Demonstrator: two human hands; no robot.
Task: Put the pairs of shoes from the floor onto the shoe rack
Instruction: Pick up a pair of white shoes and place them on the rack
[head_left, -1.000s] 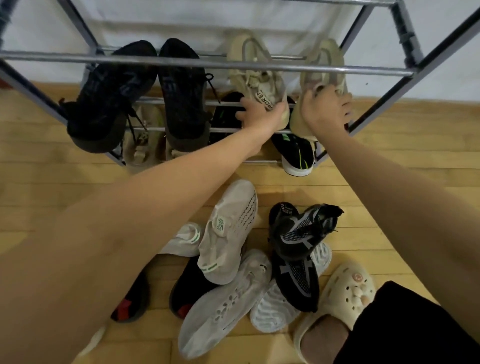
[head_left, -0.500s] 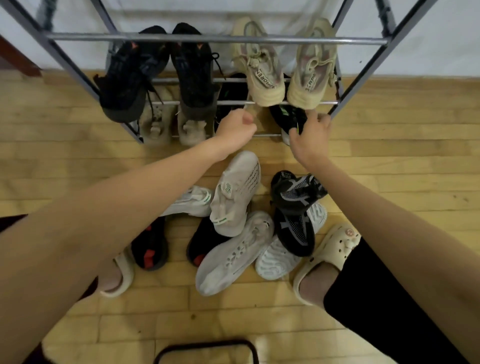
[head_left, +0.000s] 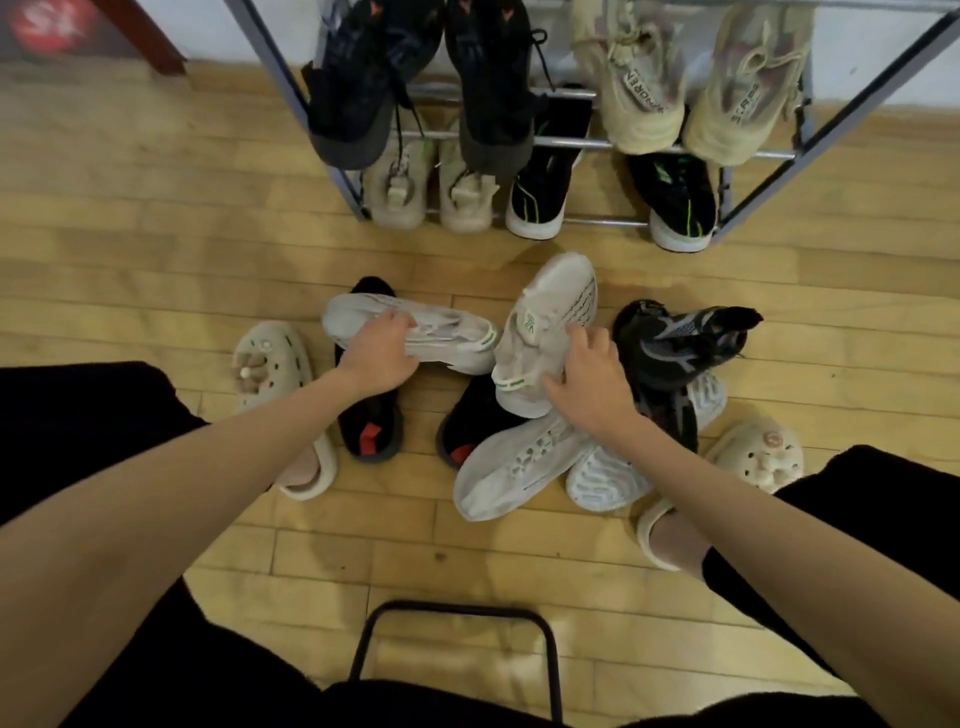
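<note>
The left hand (head_left: 382, 353) is closed around a pale grey sneaker (head_left: 415, 332) that lies on its side across a black shoe with a red tab (head_left: 369, 421) on the wooden floor (head_left: 156, 260). The right hand (head_left: 592, 384) is clamped on the heel end of the matching pale sneaker (head_left: 550, 322), toe pointing toward the shoe rack (head_left: 831, 130). Under that hand a white perforated shoe (head_left: 514, 467) and a white-soled shoe (head_left: 602, 478) lie in a heap, and a black and grey sneaker (head_left: 680, 338) sits just to the right, on top of another dark shoe. On the rack's upper bars hang a black pair (head_left: 415, 88) and a beige pair (head_left: 685, 88); the lower bars hold a tan pair (head_left: 431, 192) and a black pair with white soles (head_left: 608, 202). The person's feet wear cream clogs (head_left: 270, 364)
</note>
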